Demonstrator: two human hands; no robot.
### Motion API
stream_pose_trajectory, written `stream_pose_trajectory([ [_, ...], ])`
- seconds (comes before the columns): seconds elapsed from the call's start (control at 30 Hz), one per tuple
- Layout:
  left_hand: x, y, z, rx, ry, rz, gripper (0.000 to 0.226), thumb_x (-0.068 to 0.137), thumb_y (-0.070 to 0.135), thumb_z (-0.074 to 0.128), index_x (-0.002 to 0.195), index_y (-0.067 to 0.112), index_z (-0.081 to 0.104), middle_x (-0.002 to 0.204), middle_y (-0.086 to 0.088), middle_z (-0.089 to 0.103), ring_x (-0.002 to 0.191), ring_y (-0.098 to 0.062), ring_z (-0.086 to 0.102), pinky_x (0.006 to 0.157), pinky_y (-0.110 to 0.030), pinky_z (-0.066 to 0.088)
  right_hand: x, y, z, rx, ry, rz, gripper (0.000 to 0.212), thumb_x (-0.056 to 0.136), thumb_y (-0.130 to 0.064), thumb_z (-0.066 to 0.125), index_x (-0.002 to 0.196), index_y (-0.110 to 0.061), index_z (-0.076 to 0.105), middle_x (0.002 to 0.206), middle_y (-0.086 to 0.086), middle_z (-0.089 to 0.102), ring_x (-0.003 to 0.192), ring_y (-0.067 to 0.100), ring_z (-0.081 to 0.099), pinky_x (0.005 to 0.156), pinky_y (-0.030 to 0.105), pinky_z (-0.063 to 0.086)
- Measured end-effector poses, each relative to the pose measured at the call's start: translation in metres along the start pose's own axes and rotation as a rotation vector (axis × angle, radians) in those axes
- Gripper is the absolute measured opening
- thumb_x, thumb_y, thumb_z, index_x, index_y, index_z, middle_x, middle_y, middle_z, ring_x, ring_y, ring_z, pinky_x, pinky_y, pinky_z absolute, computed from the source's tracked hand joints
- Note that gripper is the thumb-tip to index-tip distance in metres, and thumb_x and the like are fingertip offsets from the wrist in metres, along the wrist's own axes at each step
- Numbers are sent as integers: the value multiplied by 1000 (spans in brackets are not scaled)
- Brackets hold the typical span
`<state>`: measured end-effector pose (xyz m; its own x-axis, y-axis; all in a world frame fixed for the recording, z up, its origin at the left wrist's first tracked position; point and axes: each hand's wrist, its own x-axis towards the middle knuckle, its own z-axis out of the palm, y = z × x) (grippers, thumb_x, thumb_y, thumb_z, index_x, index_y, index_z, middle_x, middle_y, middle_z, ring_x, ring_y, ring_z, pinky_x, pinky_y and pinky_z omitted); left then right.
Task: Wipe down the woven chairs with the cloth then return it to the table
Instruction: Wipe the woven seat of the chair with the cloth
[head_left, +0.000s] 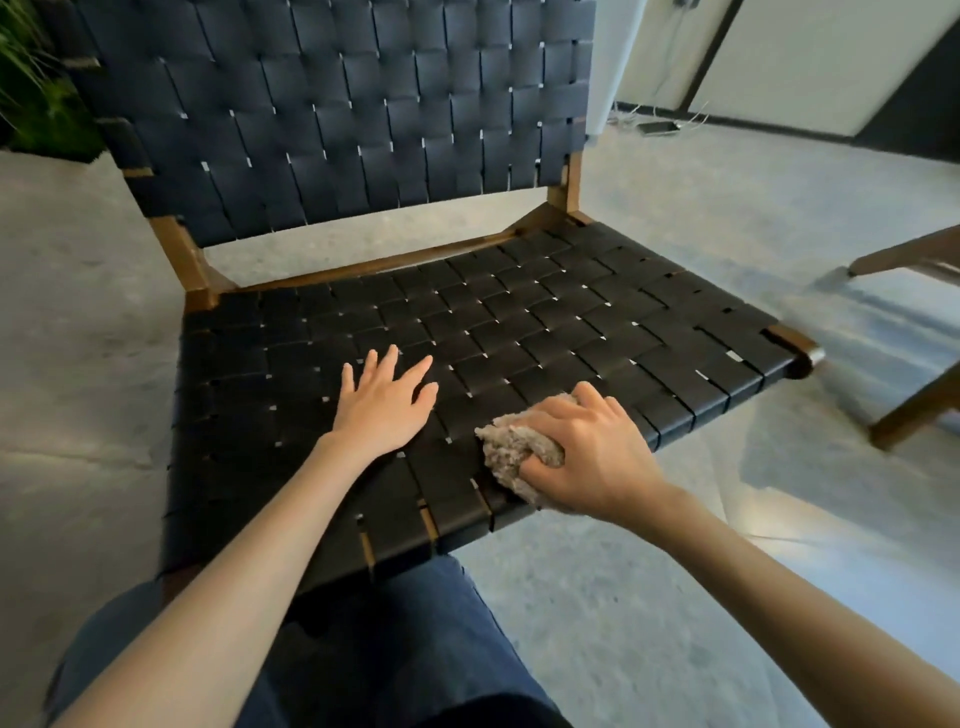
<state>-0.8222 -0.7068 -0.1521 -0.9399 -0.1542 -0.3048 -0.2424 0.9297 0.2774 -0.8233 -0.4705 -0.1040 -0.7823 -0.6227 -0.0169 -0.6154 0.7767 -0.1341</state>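
Note:
A low chair (545, 322) with a black woven seat, a woven backrest and a brown wooden frame fills the view. My left hand (384, 400) lies flat on the seat with its fingers spread and straight. My right hand (587, 452) grips a bunched beige fluffy cloth (509, 447) and presses it on the seat near the front edge, right of my left hand. Part of the cloth is hidden under my fingers.
The wooden legs of a second piece of furniture (914, 405) stand at the right edge. Green plants (36, 88) are at the far left. Cables and a small device (660, 126) lie on the grey floor by the back wall. My knees in dark trousers touch the seat front.

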Motion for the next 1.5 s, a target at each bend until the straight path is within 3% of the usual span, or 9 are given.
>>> stream_pose_trajectory([
  [0.2,4,9,3,4,14,-27,51,100,49,18,150,39,10,160,-5,-1,146,-29,-8,114,-53,-7,-1,39,2,-70,120,238,43,86,-46,44,126,-41,58,125,-12,60,111,26,42,89,40,34],
  [0.4,26,6,5,13,53,-47,53,100,50,19,150,38,9,160,-7,-1,146,-30,-8,114,-54,-7,56,48,19,-118,-29,100,52,88,-57,26,136,-43,40,137,-10,46,119,25,33,95,43,33],
  [0.6,65,-4,7,13,145,-79,58,100,49,24,151,34,1,159,-10,2,146,-30,-3,115,-50,-3,152,38,52,-123,-47,25,49,95,-53,32,140,-34,35,142,-1,41,124,31,33,96,45,33],
  [0.83,114,-29,4,63,212,-81,56,99,50,22,151,31,10,160,-9,1,146,-27,-4,115,-48,-5,276,26,82,-50,-15,43,47,98,-49,35,139,-28,37,146,3,36,130,34,28,104,49,26],
  [1.07,138,-34,10,120,285,-82,60,95,51,18,151,28,14,159,-6,7,146,-30,-2,113,-56,-5,351,25,97,-8,23,29,43,98,-46,36,132,-23,45,138,6,44,127,36,32,100,49,27],
  [1.33,137,-34,12,112,294,-82,61,94,51,16,150,27,18,159,-6,11,146,-30,3,114,-56,-1,357,28,101,36,53,48,48,91,-50,34,128,-27,55,132,0,52,123,31,36,93,47,31],
  [1.5,133,-34,7,45,296,-80,51,101,40,21,149,26,21,159,-4,13,147,-26,3,117,-53,1,306,31,92,101,32,35,50,90,-49,42,138,-35,47,141,-5,47,120,29,36,93,44,34],
])
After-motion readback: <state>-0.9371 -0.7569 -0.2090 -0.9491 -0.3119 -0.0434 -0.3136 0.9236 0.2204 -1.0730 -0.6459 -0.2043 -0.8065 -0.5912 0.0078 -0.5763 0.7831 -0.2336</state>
